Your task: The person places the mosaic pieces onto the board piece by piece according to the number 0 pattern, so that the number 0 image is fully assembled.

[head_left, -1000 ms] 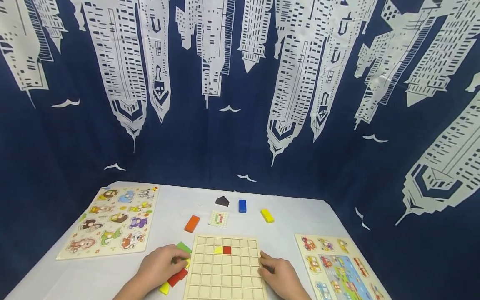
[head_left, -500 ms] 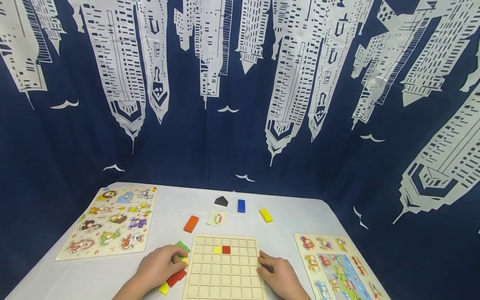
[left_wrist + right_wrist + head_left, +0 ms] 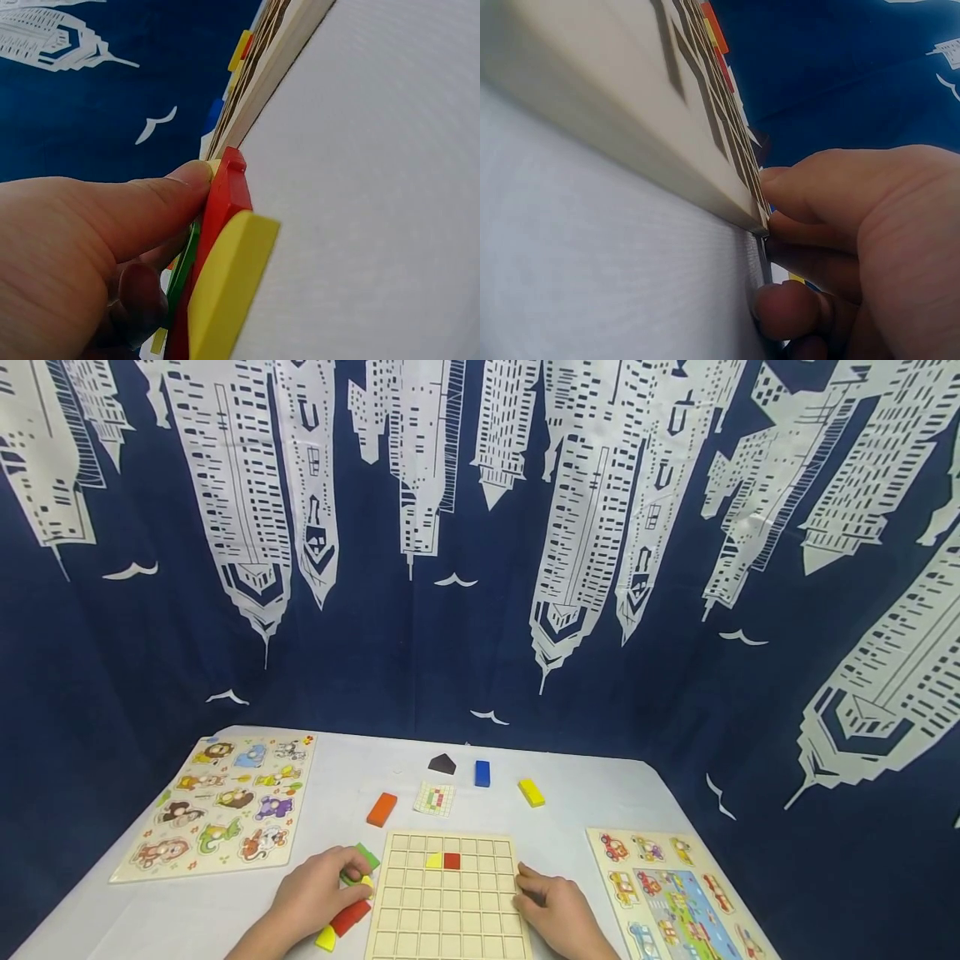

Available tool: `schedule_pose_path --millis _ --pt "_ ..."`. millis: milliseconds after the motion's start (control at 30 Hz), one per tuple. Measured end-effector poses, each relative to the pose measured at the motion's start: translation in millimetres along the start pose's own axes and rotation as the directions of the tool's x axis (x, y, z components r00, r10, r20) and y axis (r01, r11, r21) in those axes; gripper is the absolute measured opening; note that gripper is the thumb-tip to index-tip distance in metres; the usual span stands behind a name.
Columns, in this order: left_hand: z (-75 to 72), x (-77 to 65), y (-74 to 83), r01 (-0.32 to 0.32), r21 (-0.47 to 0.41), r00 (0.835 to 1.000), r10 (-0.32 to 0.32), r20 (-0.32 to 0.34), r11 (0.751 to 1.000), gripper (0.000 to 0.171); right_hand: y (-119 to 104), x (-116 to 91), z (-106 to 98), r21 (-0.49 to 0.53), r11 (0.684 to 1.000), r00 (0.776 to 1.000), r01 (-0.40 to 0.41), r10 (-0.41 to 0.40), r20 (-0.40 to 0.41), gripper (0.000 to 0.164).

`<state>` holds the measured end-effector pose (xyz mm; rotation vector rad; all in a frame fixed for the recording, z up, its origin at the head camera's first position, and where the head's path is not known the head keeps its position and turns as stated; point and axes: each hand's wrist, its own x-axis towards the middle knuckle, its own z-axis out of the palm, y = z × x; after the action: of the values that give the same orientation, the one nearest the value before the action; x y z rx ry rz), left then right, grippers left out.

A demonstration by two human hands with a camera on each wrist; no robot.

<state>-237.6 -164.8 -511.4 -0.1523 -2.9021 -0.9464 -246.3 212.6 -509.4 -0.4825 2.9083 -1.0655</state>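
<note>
Presently, I observe the left hand [image 3: 313,890] pinching a small yellow piece [image 3: 367,882] beside the grid board [image 3: 452,900]; the right hand [image 3: 557,910] touches the board's right edge (whether it grips, I cannot tell). Beyond lies the printed card [image 3: 434,799].

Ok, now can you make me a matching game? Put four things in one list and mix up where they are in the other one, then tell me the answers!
Things
1. red square in the grid board
2. animal puzzle
3. blue block
4. right hand

Places
A. between the dark piece and the yellow block
B. at the grid board's right edge
C. on the table's left side
D. just right of a yellow piece

Pairs: 1-D, 2-C, 3-A, 4-B
</note>
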Motion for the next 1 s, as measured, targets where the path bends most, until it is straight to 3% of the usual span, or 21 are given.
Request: schedule_pose_path --millis 267,667,800,1000 --pt "-3.3 -1.0 0.4 -0.007 -0.034 1.0 0.007 -0.001 0.999 0.022 1 1 -2 0.006 1.0 1.0 -0.004 0.004 -0.001 0.041" --pt "-4.7 -0.7 11.1 0.06 -0.108 0.997 -0.064 -0.033 0.992 0.016 1 1 -2 -0.005 1.0 1.0 0.015 -0.015 -0.015 0.036" --pt "-3.5 2.5 23.0 0.03 -0.093 0.999 -0.033 -0.028 0.995 0.014 0 0 -2 -0.004 1.0 1.0 0.004 -0.004 -0.012 0.037" --pt "-2.2 14.2 56.8 -0.047 -0.104 0.999 0.046 -0.012 0.993 0.014 0 -1 -1 0.011 1.0 1.0 0.002 -0.002 -0.008 0.037"
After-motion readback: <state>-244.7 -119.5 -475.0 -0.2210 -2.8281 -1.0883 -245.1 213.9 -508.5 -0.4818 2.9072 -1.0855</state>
